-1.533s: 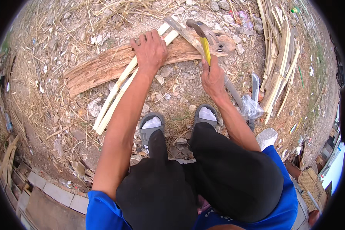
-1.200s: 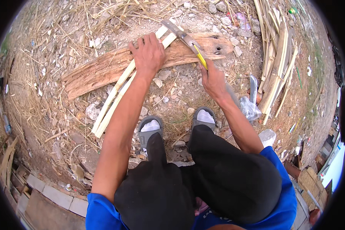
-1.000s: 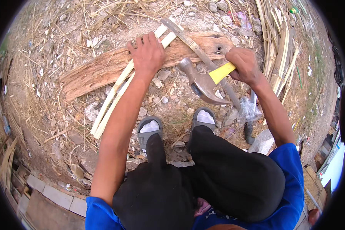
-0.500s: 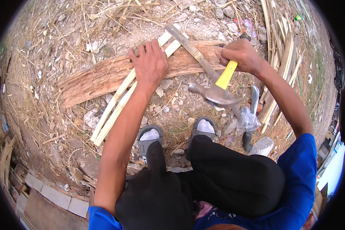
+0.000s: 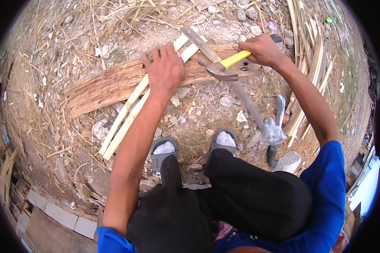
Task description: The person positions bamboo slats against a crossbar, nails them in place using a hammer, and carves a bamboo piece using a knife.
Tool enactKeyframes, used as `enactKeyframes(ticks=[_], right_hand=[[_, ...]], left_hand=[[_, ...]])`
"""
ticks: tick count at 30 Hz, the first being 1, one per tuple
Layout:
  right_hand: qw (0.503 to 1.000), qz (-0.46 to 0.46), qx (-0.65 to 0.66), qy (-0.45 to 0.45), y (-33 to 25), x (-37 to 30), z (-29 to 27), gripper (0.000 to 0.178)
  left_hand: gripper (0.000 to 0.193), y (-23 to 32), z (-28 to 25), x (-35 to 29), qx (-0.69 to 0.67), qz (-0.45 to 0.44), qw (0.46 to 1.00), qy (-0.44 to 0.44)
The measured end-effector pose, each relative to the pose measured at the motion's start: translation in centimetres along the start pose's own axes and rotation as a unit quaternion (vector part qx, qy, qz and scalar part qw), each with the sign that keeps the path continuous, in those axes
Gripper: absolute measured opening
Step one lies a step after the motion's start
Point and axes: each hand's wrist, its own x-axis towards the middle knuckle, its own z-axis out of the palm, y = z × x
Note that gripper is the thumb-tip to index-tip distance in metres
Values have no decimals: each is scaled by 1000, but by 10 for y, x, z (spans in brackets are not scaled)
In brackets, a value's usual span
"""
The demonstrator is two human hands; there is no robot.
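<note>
My left hand [image 5: 164, 69] grips two pale wooden strips [image 5: 131, 118] that lie slanted across a rough, weathered plank [image 5: 105, 86]. Its fingers are bent over the strips, and the palm hides part of them. My right hand [image 5: 264, 50] is closed round the yellow handle of a claw hammer [image 5: 217, 69]. The hammer's head hangs over a long, worn metal blade [image 5: 202, 45], hiding its middle. The blade's upper end crosses the strips, while its grey lower part slants down toward my right foot. Whether hammer and blade touch, I cannot tell.
A knife [image 5: 280, 110] with a shiny blade and dark handle lies at the right, clear plastic [image 5: 274, 133] around its middle. Beyond it is a pile of split wood strips [image 5: 312, 76]. Stones and dry straw cover the ground. My sandalled feet [image 5: 164, 152] are close below the plank.
My right hand has swung the hammer head up and left, from above the blade's lower part to its middle. My left hand and the strips stay in place.
</note>
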Motion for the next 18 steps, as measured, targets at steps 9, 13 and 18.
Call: enactKeyframes(ticks=[9, 13, 18], right_hand=[[992, -67, 41, 96, -26, 9, -31, 22], [986, 132, -99, 8, 27, -10, 7, 22], [997, 18, -38, 71, -2, -11, -20, 15]], left_hand=[[38, -1, -6, 1, 4, -10, 999, -41], [37, 4, -3, -1, -9, -13, 999, -28], [37, 0, -3, -1, -7, -4, 1000, -16]])
